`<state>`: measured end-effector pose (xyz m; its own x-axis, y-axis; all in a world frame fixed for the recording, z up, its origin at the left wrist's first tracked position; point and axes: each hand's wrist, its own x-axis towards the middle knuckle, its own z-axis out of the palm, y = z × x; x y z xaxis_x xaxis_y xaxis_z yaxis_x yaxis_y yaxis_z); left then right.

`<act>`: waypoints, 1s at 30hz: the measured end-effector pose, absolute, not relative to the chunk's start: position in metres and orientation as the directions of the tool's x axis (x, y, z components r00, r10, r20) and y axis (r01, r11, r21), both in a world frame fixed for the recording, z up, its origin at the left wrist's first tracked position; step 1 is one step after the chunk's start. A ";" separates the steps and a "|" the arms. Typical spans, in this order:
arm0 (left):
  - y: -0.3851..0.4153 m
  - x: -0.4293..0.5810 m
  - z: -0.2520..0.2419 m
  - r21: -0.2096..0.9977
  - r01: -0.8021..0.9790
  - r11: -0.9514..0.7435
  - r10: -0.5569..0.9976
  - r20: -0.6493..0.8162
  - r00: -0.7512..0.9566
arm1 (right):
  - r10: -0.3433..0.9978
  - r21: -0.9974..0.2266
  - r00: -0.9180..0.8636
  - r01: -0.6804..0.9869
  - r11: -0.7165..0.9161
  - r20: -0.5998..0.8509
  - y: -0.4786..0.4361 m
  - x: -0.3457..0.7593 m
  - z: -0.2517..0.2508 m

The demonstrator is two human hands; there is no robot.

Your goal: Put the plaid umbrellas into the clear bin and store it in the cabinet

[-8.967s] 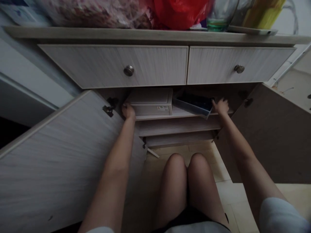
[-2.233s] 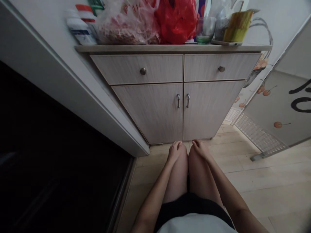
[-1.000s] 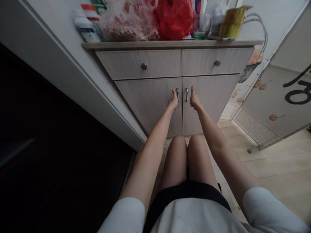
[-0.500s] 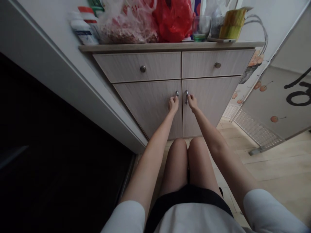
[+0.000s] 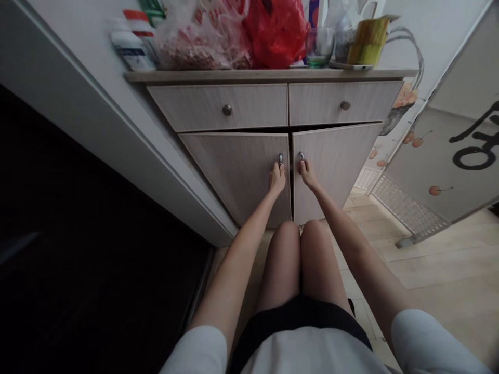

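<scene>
Reaching arms: the left arm (image 5: 237, 265) and right arm (image 5: 358, 254) stretch up from the bottom of the frame, nearly straight, closing toward each other above the bare knees (image 5: 289, 236).
Left hand (image 5: 277, 181): at the frame's centre, fingers bent and clamped on the left handle (image 5: 280, 157), whose metal top shows just above them.
Right hand (image 5: 307, 174): just right of centre, thumb and fingers pinched together on the right handle (image 5: 301, 155), its top likewise sticking out above.
Cabinet doors: the left door (image 5: 230, 166) and right door (image 5: 339, 161) fill the middle of the frame, slightly ajar, with a dark gap between them and under the drawers (image 5: 257, 106).
Bottle label: the white bottle (image 5: 134, 56), upper left, has a dark blue band; its print is too blurred to read.
Panel writing: thick black strokes mark the pale panel (image 5: 468, 192) at right, cut off by the edge; small cherries are printed there too.
</scene>
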<state>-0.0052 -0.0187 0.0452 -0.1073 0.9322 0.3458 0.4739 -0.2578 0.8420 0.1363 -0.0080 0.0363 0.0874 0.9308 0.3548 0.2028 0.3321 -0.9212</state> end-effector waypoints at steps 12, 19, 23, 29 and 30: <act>-0.137 -0.072 0.022 0.814 0.414 -0.407 0.823 0.524 -0.221 | 0.875 -0.878 0.154 0.225 0.422 0.459 -0.133 0.200 0.033; -0.175 -0.115 0.011 0.826 0.345 -0.446 0.712 0.561 -0.423 | 0.846 -0.872 0.244 0.263 0.412 0.474 -0.178 0.247 0.024; -0.193 -0.153 0.006 0.847 0.315 -0.429 0.686 0.532 -0.496 | 0.818 -0.875 0.314 0.228 0.428 0.482 -0.196 0.268 0.020; -0.216 -0.220 0.004 0.859 0.338 -0.385 0.581 0.510 -0.634 | 0.753 -0.882 0.459 0.238 0.407 0.472 -0.221 0.309 0.011; -0.218 -0.231 0.004 0.858 0.347 -0.379 0.555 0.510 -0.657 | 0.743 -0.886 0.483 0.247 0.394 0.464 -0.225 0.318 0.010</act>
<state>-0.2312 -0.2182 0.0038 -0.6572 0.5547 0.5103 0.3466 -0.3788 0.8581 0.3175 -0.2247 0.0100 0.4827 0.7425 0.4644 0.2465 0.3936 -0.8856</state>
